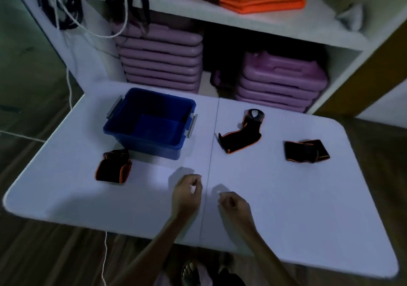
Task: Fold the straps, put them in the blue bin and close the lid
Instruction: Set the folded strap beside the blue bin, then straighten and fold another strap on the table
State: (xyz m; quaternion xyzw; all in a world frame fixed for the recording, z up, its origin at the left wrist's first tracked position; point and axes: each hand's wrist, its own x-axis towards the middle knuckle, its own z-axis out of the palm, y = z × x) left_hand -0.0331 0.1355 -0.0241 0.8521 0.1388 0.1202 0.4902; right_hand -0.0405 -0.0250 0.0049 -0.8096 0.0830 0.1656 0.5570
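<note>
The fingers (195,183) of the left hand (187,194) are curled loosely inward, tips close together, and hold nothing. The right hand (234,204) is the same: its fingers bend toward the palm with nothing between them. Both hands hover low over the near middle of the white table (286,208), just either side of its centre seam, well apart from every strap.

Three black straps with orange edging lie on the table. The left strap (113,168) sits just in front of the blue bin's near left corner and looks rolled or folded into a compact bundle. The far right strap (307,151) also looks folded flat on itself. The middle strap (241,136), right of the bin, lies spread out in an L shape with its loop end away from the person, so it seems unfolded.

The blue bin (123,129) stands open at the table's far left, its grey latches hanging outward; inside I see only bare blue floor. No lid is in view.

By my reading, the task is early: perhaps two folds done, one left, then all three straps to go in and the lid to be found and shut.
</note>
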